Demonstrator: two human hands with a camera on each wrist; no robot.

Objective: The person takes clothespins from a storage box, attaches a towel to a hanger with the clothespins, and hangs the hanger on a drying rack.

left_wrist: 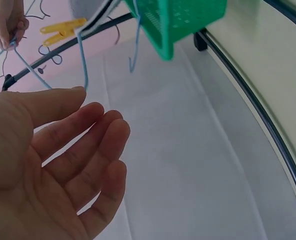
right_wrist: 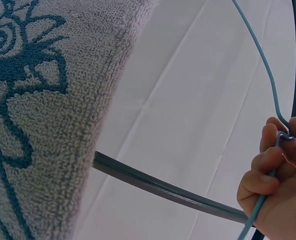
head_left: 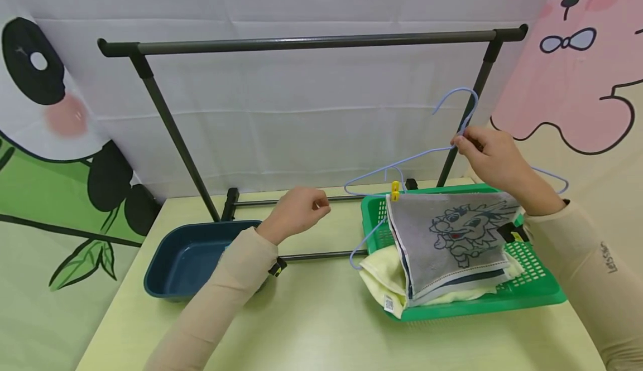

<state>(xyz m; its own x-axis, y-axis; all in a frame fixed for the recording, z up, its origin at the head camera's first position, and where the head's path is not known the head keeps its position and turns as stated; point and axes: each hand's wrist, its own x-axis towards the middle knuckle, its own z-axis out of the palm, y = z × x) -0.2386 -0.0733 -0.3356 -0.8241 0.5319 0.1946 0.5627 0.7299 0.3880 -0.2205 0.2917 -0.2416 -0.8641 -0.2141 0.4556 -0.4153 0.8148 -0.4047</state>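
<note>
My right hand [head_left: 489, 150] pinches the neck of a blue wire hanger [head_left: 402, 162], its hook pointing up. From the hanger hangs a grey towel [head_left: 442, 226] with a dark dragon drawing, fastened at its left corner by a yellow clothespin [head_left: 395, 191]. The right wrist view shows the towel's looped pile close up, beside the fingers [right_wrist: 260, 182] around the hanger wire. Left of the towel, my left hand [head_left: 300, 212] is in the air, fingers loosely bent. Nothing lies in its palm in the left wrist view, where the hanger and clothespin appear beyond the thumb.
Behind the towel, a green basket [head_left: 532, 298] holds a pale yellow cloth [head_left: 384, 276] and another blue hanger [head_left: 369, 242]. A dark blue basin [head_left: 168, 265] stands at left. The black rack's top bar [head_left: 311, 43] spans the back; its lower bars run along the table [head_left: 311, 326].
</note>
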